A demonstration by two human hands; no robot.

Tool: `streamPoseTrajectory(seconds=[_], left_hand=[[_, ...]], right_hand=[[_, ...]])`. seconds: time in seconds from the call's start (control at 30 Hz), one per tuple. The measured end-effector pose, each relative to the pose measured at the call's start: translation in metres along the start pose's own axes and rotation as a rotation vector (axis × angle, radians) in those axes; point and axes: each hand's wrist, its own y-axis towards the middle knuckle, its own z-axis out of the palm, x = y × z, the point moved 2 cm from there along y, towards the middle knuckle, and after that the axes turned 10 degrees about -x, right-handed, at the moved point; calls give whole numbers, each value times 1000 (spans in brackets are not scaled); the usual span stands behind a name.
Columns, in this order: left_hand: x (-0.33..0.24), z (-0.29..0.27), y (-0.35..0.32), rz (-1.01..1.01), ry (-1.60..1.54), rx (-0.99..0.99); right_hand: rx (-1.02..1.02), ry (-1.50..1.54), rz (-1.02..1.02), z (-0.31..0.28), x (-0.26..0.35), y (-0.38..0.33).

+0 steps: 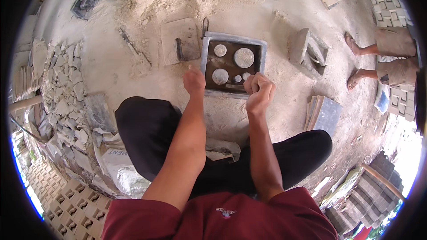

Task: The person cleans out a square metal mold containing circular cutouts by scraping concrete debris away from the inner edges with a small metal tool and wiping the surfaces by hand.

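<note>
A rectangular grey metal mould frame (260, 59) lies on the dusty ground before my knees, with a dark brown bottom. Inside it stand several round pale discs of different sizes, the largest disc (244, 58) at the upper right. Beside the frame's left wall is my left hand (194, 81), fingers curled closed; what they hold, if anything, is hidden. My right hand (260, 91) is closed at the frame's near right corner, over its rim. A thin pale strip (235, 87) lies inside along the near wall, reaching toward that hand. I cannot make out what the fingers grip.
Left of the frame lie a flat square plate with a handle (179, 42) and a dusty trowel (135, 53). An open box-shaped mould (309, 53) and leaning slabs (324, 113) are to the right. Another person's feet (356, 64) stand at far right. Rubble (64, 84) is piled left.
</note>
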Motion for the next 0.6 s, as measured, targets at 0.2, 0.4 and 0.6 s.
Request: streamPoseTrajectory(seconds=[0.2,0.4,0.6], left_hand=[[-6,4,-2,50,20,-115],[-1,9,2,128,-37,-86],[1,6,-1,88,-21,-129]], right_hand=[[142,-177,-149,9,-19,1],[185,-221,-304,10,-22,-22],[98,-73,-167,18,-10,-36]])
